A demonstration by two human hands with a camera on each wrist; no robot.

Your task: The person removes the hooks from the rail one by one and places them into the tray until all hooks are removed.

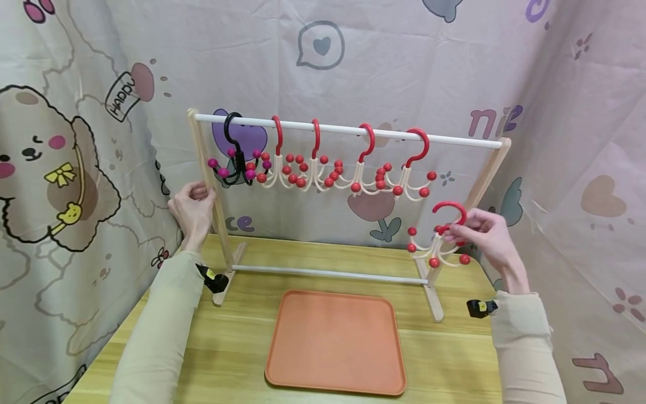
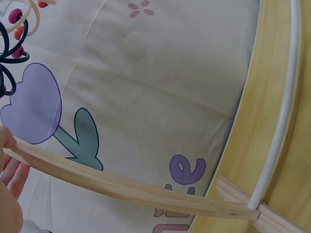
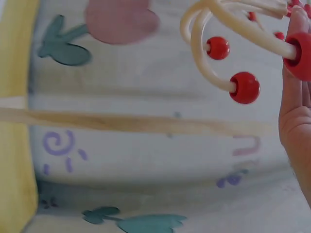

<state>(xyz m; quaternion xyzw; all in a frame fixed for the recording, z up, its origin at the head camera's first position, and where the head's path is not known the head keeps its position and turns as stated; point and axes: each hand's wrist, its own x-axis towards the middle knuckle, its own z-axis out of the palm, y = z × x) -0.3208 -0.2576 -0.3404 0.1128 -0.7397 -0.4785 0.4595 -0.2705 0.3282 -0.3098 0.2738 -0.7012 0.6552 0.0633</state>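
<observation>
My left hand holds the left wooden post of a hanging rack, thumb on one side and fingers on the other. At the rack's right end, my right hand pinches a multi-arm hanger near the base of its red hook. This hanger has cream arms tipped with red balls, and its hook is in the air below the white rail, apart from it. In the right wrist view its curved arms show beside the palm. Several similar red-hooked hangers and one black hanger with magenta balls hang from the rail.
An orange tray lies on the wooden table in front of the rack. A white lower bar joins the rack's feet. Patterned cloth surrounds the table at the back and both sides.
</observation>
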